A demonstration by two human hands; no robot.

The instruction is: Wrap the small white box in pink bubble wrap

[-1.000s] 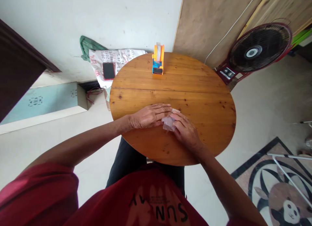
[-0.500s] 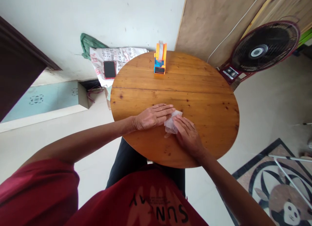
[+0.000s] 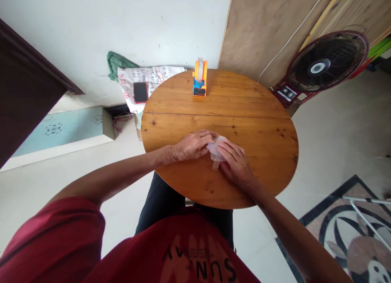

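Note:
A small whitish, crumpled packet, seemingly of thin plastic or paper (image 3: pixel 216 148), lies between my hands over the round wooden table (image 3: pixel 183 181). A strip of clear tape (image 3: pixel 215 165) sticks out from its near edge. My left hand (image 3: pixel 194 145) has its fingers bent round the packet's left and far side; the thumb is mostly hidden. My right hand (image 3: pixel 236 161) covers the right side, fingers pressed on top and thumb underneath or beside it. What is inside the packet cannot be seen.
An orange and blue tape dispenser (image 3: pixel 199 79) stands at the table's far edge. Left of the table, a phone (image 3: pixel 140 92) rests on a printed white sack (image 3: pixel 131 76). A large fan (image 3: pixel 319 67) stands at the right, beyond the table.
My left fingers, stretched flat before, are now bent around the packet. The packet has turned slightly, and its tape strip shows more plainly at the near edge. The view has shifted a little.

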